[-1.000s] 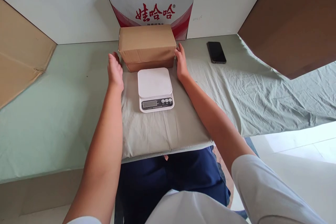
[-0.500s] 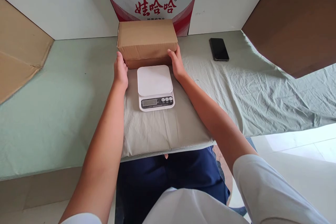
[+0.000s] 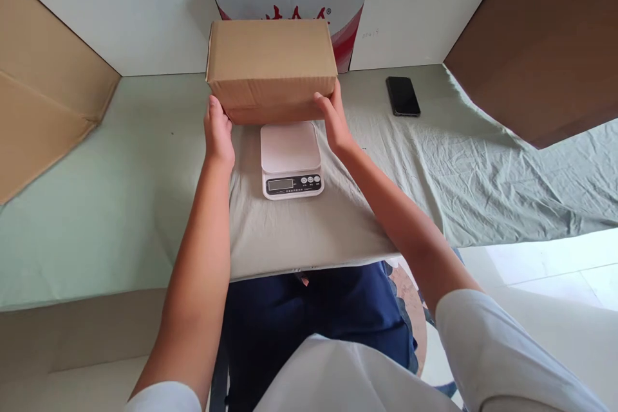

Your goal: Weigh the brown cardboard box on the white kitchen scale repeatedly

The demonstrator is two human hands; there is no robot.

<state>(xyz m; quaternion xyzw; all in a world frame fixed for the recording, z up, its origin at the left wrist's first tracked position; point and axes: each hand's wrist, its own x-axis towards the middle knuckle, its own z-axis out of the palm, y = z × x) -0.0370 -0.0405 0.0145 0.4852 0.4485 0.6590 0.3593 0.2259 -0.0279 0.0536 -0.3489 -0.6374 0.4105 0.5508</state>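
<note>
A plain brown cardboard box (image 3: 271, 61) is held raised above the far edge of a white digital scale (image 3: 291, 158). My left hand (image 3: 218, 132) grips its lower left corner. My right hand (image 3: 333, 119) grips its lower right corner, fingers under the bottom edge. The scale sits on a grey-green cloth pad (image 3: 299, 232) in front of me, its platform bare and its display and buttons facing me.
A black phone (image 3: 402, 96) lies on the cloth to the right. A red-and-white printed carton (image 3: 347, 13) stands behind the box against white panels. Brown cardboard leans at the left (image 3: 43, 103) and right (image 3: 545, 45). The table edge runs near my lap.
My hands moved in from the box's sides to its lower corners and took hold. The box has come up off the surface and looks larger and closer.
</note>
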